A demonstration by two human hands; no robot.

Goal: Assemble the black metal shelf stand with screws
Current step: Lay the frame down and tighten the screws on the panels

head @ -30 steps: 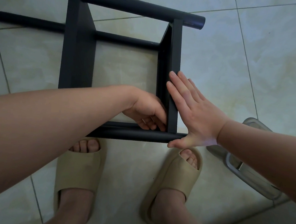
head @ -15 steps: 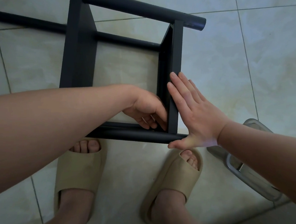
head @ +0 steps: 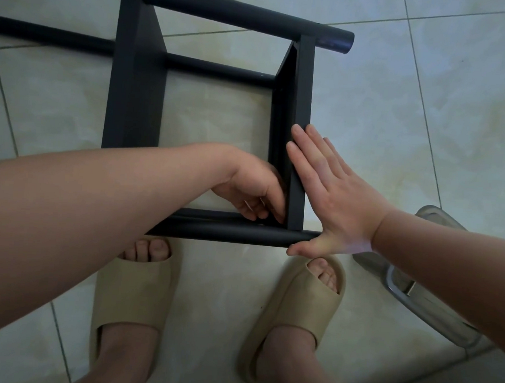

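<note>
The black metal shelf stand point(head: 135, 93) lies on its side on the tiled floor, with round tubes joined by flat cross panels. My left hand point(head: 254, 191) reaches inside the frame to the near right corner. Its fingers are curled round a thin pale metal piece point(head: 246, 204), which they mostly hide. My right hand point(head: 331, 197) lies flat, fingers straight, against the outer face of the right panel point(head: 302, 105). Its thumb sits at the end of the near tube point(head: 227, 233). No screw is plainly visible.
A clear plastic container point(head: 434, 311) lies on the floor at the right, partly under my right forearm. My feet in beige slippers point(head: 132, 287) stand just in front of the near tube. The far tube's open end point(head: 342, 42) juts out at the upper right.
My left fingers have shifted slightly at the inside corner. The right hand and the stand have stayed where they were.
</note>
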